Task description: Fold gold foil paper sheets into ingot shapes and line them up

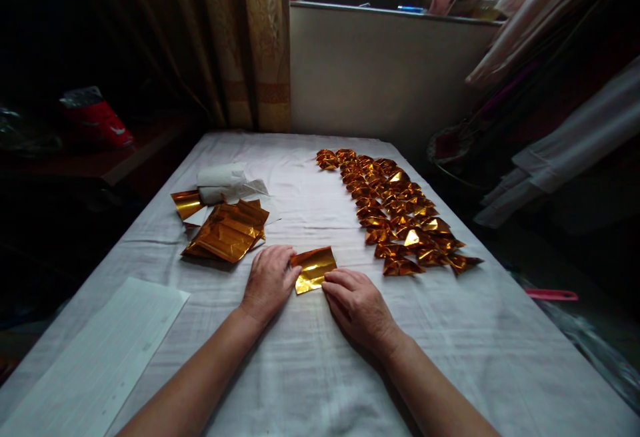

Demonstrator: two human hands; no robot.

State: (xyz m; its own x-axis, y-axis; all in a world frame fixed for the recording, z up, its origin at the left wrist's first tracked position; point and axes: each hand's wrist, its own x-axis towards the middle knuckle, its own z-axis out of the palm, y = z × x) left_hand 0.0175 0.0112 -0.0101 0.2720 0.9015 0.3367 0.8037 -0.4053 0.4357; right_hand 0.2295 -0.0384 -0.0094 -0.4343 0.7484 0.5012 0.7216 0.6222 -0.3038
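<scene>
Gold foil sheet (313,268) lay flat on the white cloth (450,357) — pinned at its 9 o'clock edge by the left hand (269,282) and at 5 o'clock by the right hand (359,307), fingers pressing down, neither gripping. Unfolded foil stack (227,230) sat at 10 o'clock; folded gold pieces (395,214) ran toward 1 o'clock.

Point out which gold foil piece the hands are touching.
The single flat gold sheet near the table's front, pressed between the left hand and right hand. The unfolded stack and the folded pieces lie untouched, farther back.
</scene>
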